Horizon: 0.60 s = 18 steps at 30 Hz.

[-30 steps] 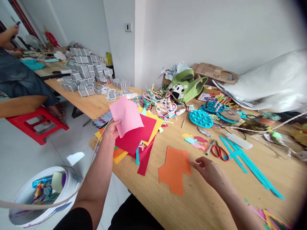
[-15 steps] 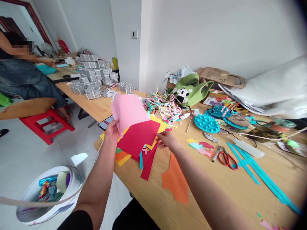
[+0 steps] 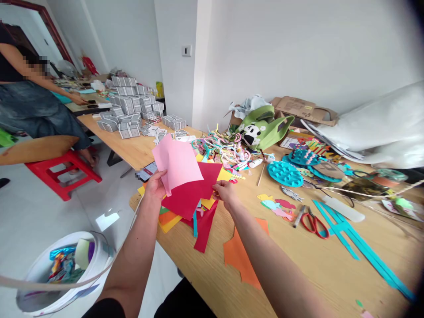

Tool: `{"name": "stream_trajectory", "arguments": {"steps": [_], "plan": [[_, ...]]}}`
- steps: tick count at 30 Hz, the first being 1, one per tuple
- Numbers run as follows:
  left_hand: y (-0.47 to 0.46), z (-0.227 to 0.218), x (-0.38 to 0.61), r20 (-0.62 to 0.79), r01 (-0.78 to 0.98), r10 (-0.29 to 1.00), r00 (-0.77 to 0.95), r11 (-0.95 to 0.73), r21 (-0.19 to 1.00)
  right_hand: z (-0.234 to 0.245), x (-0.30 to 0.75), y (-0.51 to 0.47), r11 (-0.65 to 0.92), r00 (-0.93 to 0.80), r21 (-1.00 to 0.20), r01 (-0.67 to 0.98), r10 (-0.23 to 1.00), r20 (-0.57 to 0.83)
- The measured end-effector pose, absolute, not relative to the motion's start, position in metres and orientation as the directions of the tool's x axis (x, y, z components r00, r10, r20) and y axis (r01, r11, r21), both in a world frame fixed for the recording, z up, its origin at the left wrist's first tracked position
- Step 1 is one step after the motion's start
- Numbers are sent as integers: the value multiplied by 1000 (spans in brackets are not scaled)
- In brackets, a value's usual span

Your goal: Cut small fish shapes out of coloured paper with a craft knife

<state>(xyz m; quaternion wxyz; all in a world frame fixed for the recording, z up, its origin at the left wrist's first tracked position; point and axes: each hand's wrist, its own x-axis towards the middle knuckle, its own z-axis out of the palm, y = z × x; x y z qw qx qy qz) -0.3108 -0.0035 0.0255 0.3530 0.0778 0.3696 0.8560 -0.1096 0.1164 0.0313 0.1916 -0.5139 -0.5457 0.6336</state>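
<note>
My left hand (image 3: 155, 186) holds up a pink paper sheet (image 3: 177, 162) by its lower left corner, above a stack of coloured sheets. My right hand (image 3: 225, 192) pinches the right edge of the red sheet (image 3: 190, 191) on top of that stack. Yellow and orange sheets (image 3: 167, 219) stick out underneath, near the table's front edge. An orange cut-out shape (image 3: 240, 258) lies flat on the wooden table (image 3: 314, 265), partly hidden under my right forearm.
Red-handled scissors (image 3: 313, 222), teal paper strips (image 3: 361, 247), small paper fish (image 3: 276, 205), teal round discs (image 3: 285, 173) and a green panda bag (image 3: 260, 126) lie further back. A white bucket (image 3: 59, 269) stands on the floor at left. Another person sits at the far table with grey boxes (image 3: 127, 106).
My right hand left the orange cut-out, crossed to the stack and took hold of the red sheet's edge. The left hand kept the pink sheet raised.
</note>
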Motion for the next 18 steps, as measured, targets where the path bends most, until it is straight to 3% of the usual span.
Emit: {"name": "stream_trajectory", "arguments": {"steps": [8, 12, 18], "plan": [[-5, 34, -289, 0, -441, 802, -597, -328, 835, 47, -99, 107, -322, -408, -943, 82, 853, -326], [-1, 26, -288, -30, -334, 836, -548, -187, 924, 38, -88, 114, -330, -367, -939, 101, 865, -343], [9, -2, -302, -133, -166, 786, -604, 39, 985, 21, -74, 118, -300, -328, -938, 174, 880, -342]]}}
